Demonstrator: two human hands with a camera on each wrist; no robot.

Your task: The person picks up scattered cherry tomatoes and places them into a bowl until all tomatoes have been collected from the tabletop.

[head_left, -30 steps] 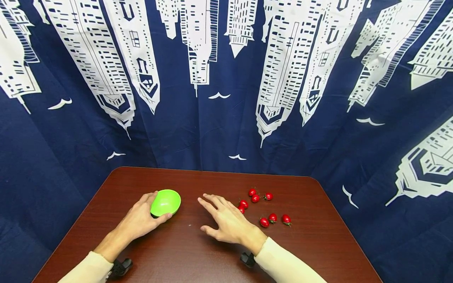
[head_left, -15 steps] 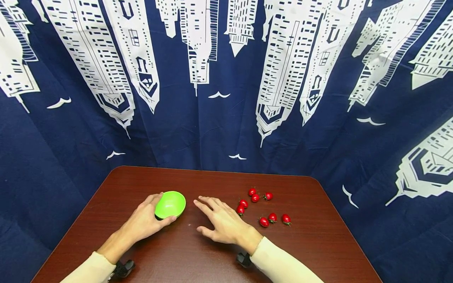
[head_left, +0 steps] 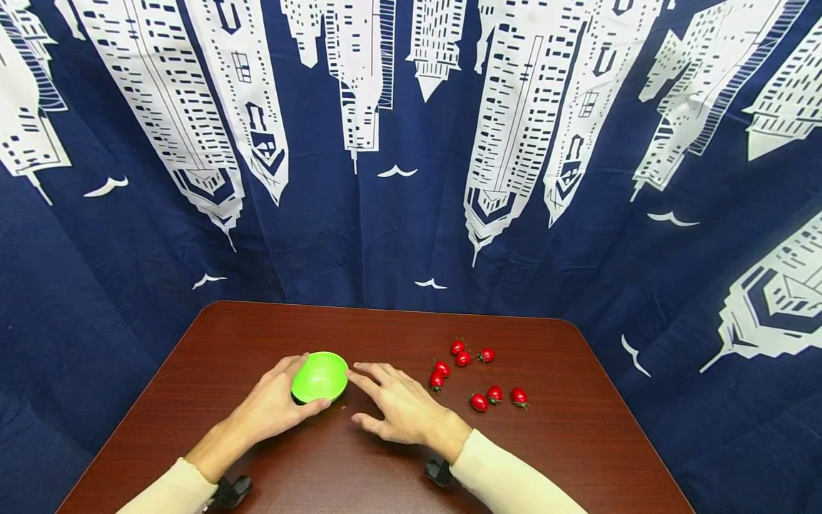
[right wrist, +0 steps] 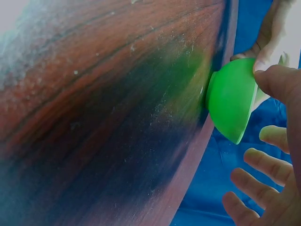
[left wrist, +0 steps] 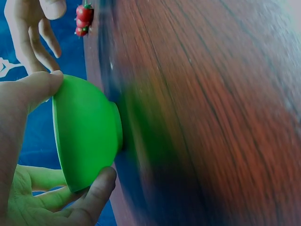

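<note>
My left hand (head_left: 272, 400) grips a small bright green bowl (head_left: 320, 377) by its left side, thumb at the near rim and fingers around the far side. The left wrist view shows the bowl (left wrist: 87, 132) from the side, roughly level, with its reflection on the table apart from its foot. Just right of the bowl is my right hand (head_left: 407, 407), fingers spread and holding nothing. Its index fingertip comes close to the rim; whether it touches is unclear. In the right wrist view, the right hand's fingers (right wrist: 263, 165) stand apart from the bowl (right wrist: 231, 99).
Several red cherry tomatoes (head_left: 463, 358) with green stems lie loose on the brown wooden table (head_left: 359, 471), right of my right hand. A navy cloth (head_left: 411, 228) with white printed buildings hangs behind the table's far edge.
The bowl has moved right and slightly nearer with my left hand holding it. My right hand has shifted a little left, narrowing the gap to the bowl. The tomatoes have stayed put.
</note>
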